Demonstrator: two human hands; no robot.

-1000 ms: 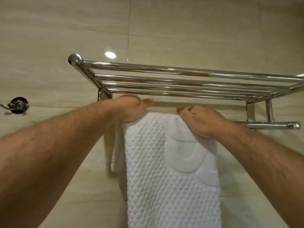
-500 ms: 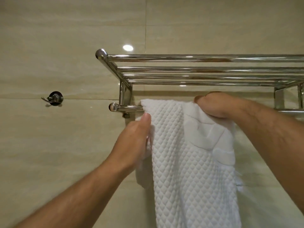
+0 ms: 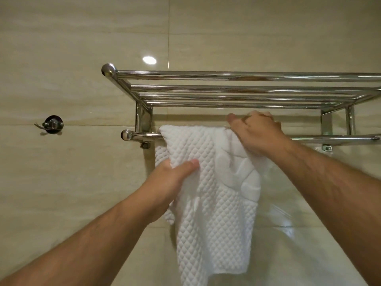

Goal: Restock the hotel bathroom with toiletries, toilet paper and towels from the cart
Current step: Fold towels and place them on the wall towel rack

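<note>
Lower down than before, left grip (image 3: 169, 182) pinches towel (image 3: 216, 223) by its left edge, thumb in front; right grip (image 3: 257, 135) seemingly curls over it atop bar (image 3: 144, 137) under rack (image 3: 226, 76).

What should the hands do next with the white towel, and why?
Probably the left hand should smooth the towel downward: it hangs bunched and crooked over the lower bar while the right hand holds its top.

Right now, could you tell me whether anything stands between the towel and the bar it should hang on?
Nothing visible does. The towel already hangs over the lower bar; the left hand grips its front layer and the right hand holds its top edge at the bar.
</note>
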